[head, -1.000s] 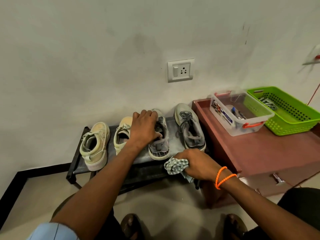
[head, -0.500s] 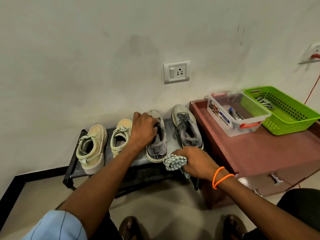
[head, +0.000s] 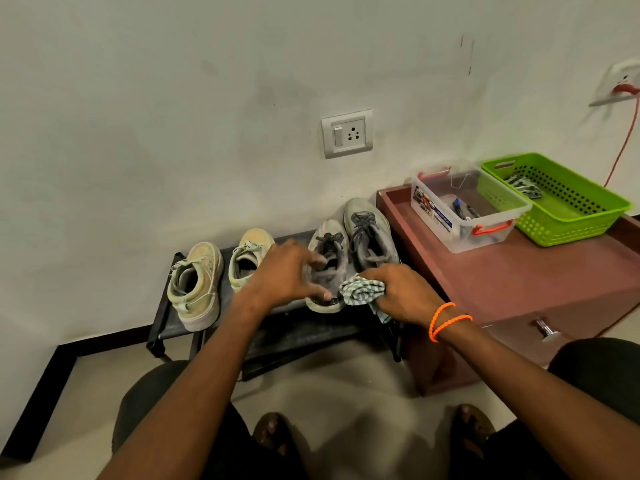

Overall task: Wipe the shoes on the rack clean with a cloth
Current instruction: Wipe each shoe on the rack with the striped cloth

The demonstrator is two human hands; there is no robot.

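I'm steadying the inner grey shoe [head: 327,258] with my spread, unclenched left hand [head: 284,275] while my right hand [head: 398,292] is clutching the cloth [head: 362,289]; next I'm wiping its heel.

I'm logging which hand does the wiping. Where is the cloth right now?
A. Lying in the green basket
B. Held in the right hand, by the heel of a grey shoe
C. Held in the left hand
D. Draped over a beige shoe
B: the right hand holds the cloth bunched beside the heel of the grey shoe.
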